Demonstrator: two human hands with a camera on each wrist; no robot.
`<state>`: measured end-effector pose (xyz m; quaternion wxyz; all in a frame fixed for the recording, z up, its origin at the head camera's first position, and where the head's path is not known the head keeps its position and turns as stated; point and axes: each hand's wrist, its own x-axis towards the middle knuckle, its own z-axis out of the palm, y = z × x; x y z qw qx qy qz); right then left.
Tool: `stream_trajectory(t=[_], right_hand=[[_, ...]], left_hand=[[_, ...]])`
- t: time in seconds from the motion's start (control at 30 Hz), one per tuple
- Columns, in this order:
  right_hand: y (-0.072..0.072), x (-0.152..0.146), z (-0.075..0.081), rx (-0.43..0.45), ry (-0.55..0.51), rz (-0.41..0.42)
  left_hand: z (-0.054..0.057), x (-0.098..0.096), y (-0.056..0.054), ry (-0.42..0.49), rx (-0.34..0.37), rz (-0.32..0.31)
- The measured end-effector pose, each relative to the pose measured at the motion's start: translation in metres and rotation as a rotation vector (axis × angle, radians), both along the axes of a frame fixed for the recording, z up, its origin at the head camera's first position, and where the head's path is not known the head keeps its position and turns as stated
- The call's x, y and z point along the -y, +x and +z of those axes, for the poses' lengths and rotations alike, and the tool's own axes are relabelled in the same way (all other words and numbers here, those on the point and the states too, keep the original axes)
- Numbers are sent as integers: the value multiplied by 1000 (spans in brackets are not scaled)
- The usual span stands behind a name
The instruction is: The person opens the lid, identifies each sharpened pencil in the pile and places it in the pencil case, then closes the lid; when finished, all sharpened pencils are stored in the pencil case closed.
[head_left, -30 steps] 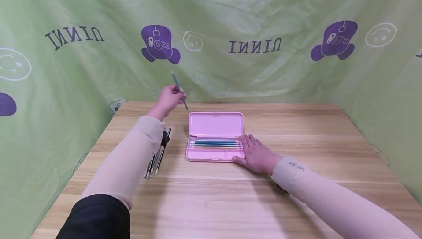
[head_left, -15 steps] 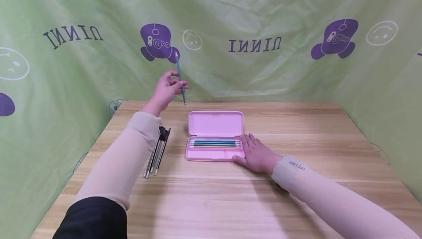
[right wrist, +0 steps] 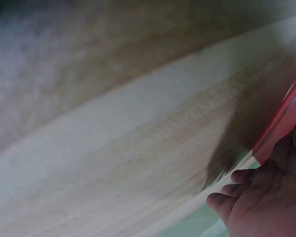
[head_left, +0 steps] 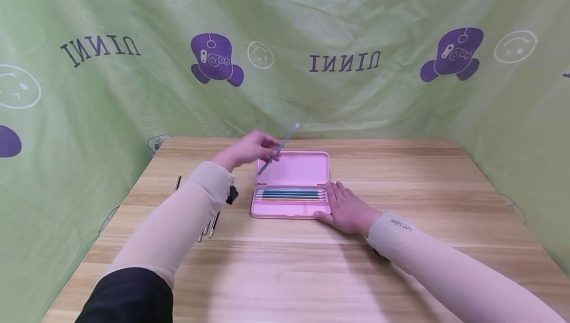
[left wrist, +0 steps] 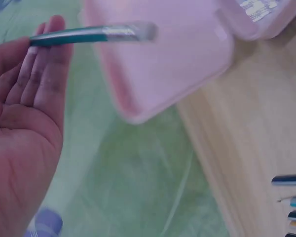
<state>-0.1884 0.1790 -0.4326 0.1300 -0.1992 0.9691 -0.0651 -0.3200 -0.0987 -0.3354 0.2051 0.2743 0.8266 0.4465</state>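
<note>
My left hand [head_left: 251, 149] pinches a teal pencil [head_left: 287, 137] between thumb and fingers, in front of the raised lid [head_left: 305, 167] of a pink pencil case [head_left: 276, 209]. The pencil slants, clear of the case. In the left wrist view, the silver band and pale eraser end of the pencil [left wrist: 130, 32] stick out from the fingers. Several pencils [head_left: 289, 195] lie side by side in the rear compartment of the case; its two front compartments look bare. Against the right end of the case rests my right hand [head_left: 349, 209], its fingers extended.
Loose pencils [head_left: 214, 224] lie on the wooden table [head_left: 285, 273] to the left, partly hidden beneath my left forearm. A green printed cloth [head_left: 356, 100] hangs behind and along both sides of the table.
My left hand has risen slightly, then come down and right toward the lid, turning the pencil from leaning left to leaning right. My right hand and the case stay put.
</note>
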Motion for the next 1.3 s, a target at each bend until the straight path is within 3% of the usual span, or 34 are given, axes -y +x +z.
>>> stream_trajectory(t=[0.17,0.3,0.47,0.63,0.77,0.87,0.93,1.0,1.1,1.2,1.3], right_hand=[[1,1,-1,13,-7,-9],[1,1,-2,5,-12,-7],[0,2,-2,-7,-3,4],[0,3,-2,-3,0,0],[1,2,-3,-6,-21,2],[1,2,-5,-1,-13,9],[0,2,-6,1,-5,16],[-1,1,-5,-4,-9,22],[-2,1,-3,-14,-17,21],[-3,0,0,-12,-5,12],[-3,-1,0,5,7,9]], left_hand=[[-24,-22,12,-271,-178,-209],[-38,-36,20,-394,-313,-303],[-47,-42,30,-507,-403,-340],[-51,-43,39,-555,-399,-336],[-53,-40,41,-534,-396,-307],[-54,-28,36,-444,-403,-257],[-51,-13,30,-348,-354,-179],[-43,7,24,-248,-289,-63],[-28,39,16,-130,-183,163],[-24,72,12,-126,-149,346],[-33,102,15,-223,-131,434]])
